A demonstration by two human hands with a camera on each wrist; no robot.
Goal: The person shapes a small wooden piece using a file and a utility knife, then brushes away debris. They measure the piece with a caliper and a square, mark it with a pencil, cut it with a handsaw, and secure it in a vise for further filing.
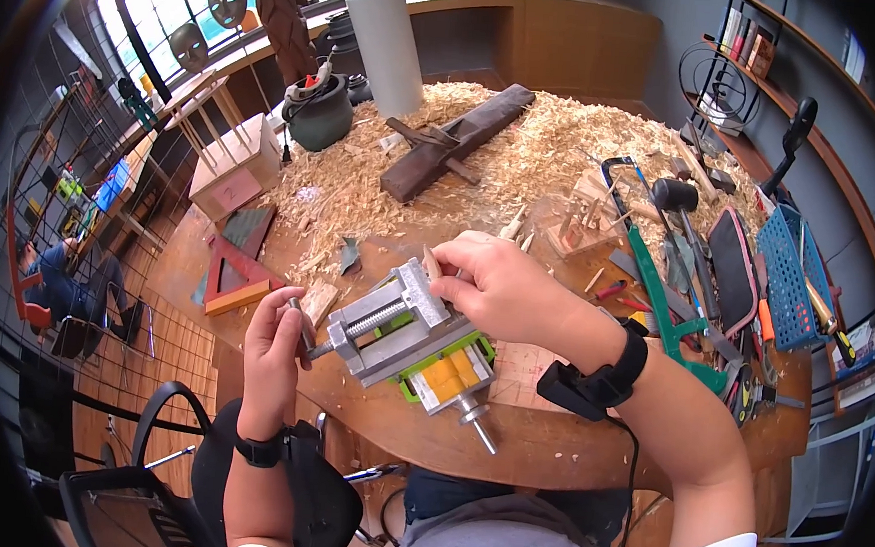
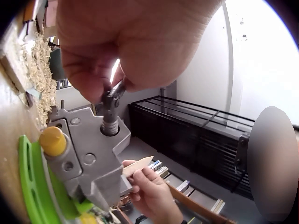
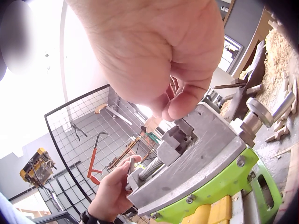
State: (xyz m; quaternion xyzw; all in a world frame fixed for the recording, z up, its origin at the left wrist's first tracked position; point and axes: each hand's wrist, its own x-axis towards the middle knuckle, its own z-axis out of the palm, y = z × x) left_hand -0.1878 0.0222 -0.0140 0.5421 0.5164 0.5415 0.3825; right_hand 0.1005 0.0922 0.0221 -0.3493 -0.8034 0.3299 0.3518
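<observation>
A grey metal bench vise (image 1: pixel 418 300) on a green and yellow base (image 1: pixel 451 375) sits near the table's front edge. My left hand (image 1: pixel 272 364) pinches the crank handle (image 2: pixel 112 98) at the end of the vise's screw (image 1: pixel 375 317). Over the vise's far end, my right hand (image 1: pixel 512 288) pinches a small pointed piece of wood (image 2: pixel 138 165) between thumb and fingers, right at the jaws. Its pale tip sticks up past the fingertips in the left wrist view. In the right wrist view my fingers hide the wood.
Wood shavings (image 1: pixel 586 132) cover the back of the table around a dark wooden beam (image 1: pixel 455 144). To the right lie a green saw (image 1: pixel 657 287), a black mallet (image 1: pixel 675 195) and a blue basket (image 1: pixel 793 280). Left are a red triangular frame (image 1: pixel 228 266) and a wooden box (image 1: pixel 235 173).
</observation>
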